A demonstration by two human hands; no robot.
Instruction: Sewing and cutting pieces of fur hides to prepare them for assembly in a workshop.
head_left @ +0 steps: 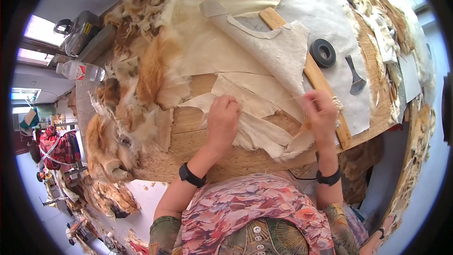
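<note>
Left hand: grip curled and pressed together on pale hide, which lies on the near side of the desk, between the hands. Right hand: fingers bunched, blurred; cannot tell if its grip pinches anything. Stick runs diagonally behind right hand, in the way on that side; its middle is under a folded grey hide. Pale tuft at the stick, beside right hand. Beyond the stick: black disc with a hole-like centre and dark scraper, near each other, both on white sheet. Large cream hide at far side. Orange fur heaped left, crowding that side. Clear bottle lying on its side, far left. Scraps pile along right edge.
</note>
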